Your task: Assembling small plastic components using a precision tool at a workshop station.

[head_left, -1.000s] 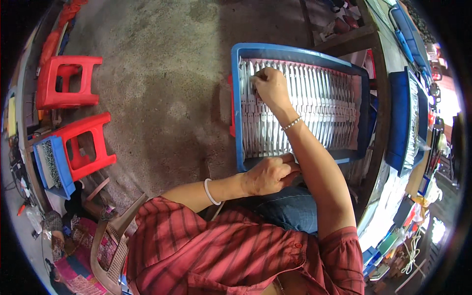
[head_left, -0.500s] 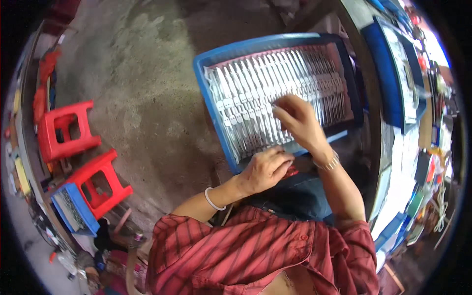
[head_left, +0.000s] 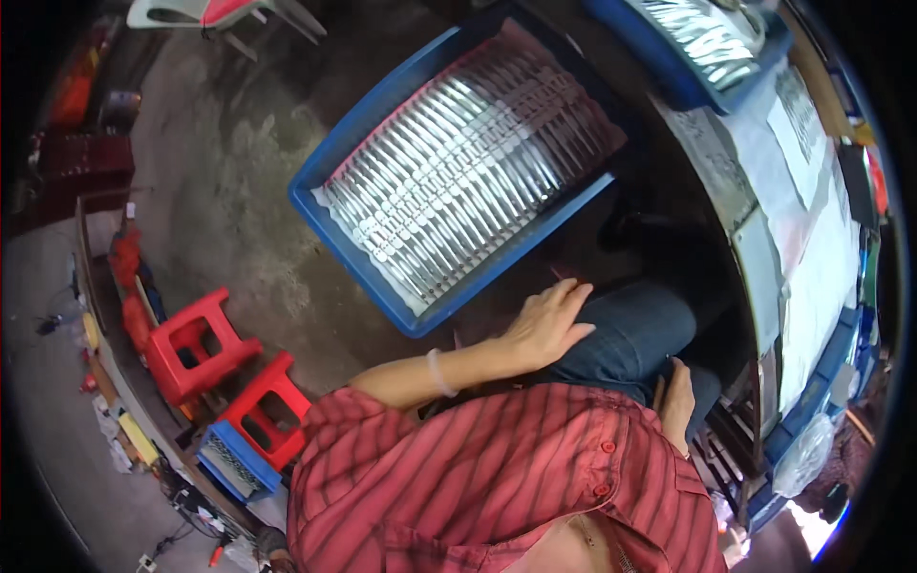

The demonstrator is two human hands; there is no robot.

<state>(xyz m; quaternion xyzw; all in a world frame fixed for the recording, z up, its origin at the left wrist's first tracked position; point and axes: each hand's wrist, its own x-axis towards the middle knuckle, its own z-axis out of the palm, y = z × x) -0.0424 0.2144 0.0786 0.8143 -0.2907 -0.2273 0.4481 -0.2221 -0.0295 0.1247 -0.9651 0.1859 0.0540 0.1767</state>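
My left hand [head_left: 549, 325] is in front of my body beside my denim-covered knee [head_left: 630, 329], fingers stretched out and nothing in them. Lower and to the right, my right hand [head_left: 676, 401] lies against my other thigh, its fingers reaching forward; part of it is hidden by my shirt and leg. A blue plastic crate [head_left: 368, 286] stands ahead of me, apart from both hands. Inside it, slim shiny metal pieces [head_left: 458, 172] lie side by side in long rows on white and pinkish lining; their exact kind is too small to tell.
Two red plastic stools [head_left: 201, 349] stand to the left, near a small blue bin [head_left: 234, 463]. To the right runs a paper-covered workbench [head_left: 812, 239], with another blue crate [head_left: 712, 48] of metal pieces at its far end. A pale chair [head_left: 229, 14] shows far left.
My right hand has pulled back from over the crate to my thigh. My left hand has left the crate's near edge, and its fingers have spread. The view has turned rightward.
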